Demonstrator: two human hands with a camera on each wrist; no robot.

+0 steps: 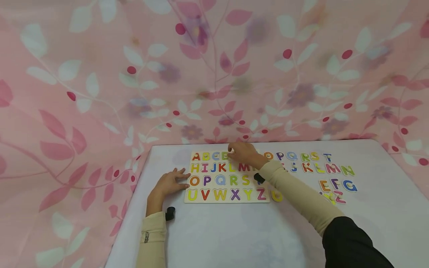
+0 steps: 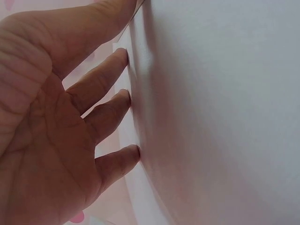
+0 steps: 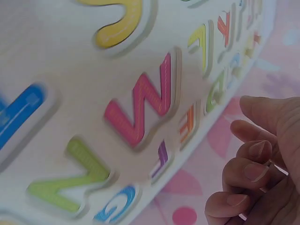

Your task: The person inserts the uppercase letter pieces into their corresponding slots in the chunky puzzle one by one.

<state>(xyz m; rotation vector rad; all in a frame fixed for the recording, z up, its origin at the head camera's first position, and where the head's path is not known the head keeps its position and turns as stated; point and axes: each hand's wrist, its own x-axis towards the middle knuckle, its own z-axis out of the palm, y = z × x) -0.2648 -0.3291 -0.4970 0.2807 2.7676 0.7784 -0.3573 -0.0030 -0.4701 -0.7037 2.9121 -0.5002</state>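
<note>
L grip (image 1: 169,183) at board (image 1: 228,187); R grip (image 1: 246,153) nr D (image 1: 224,156), contact unclear

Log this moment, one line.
left hand: at left edge of alphabet board | right hand: near letter D, nothing visibly held | loose letters: right of board

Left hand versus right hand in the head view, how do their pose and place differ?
The left hand has its fingers spread apart, while the right hand has its fingers bent inward. The left hand is at the left edge of the letter board; the right hand is over its top row, beside the letter D. Both come out of beige sleeves, and neither visibly holds anything.
</note>
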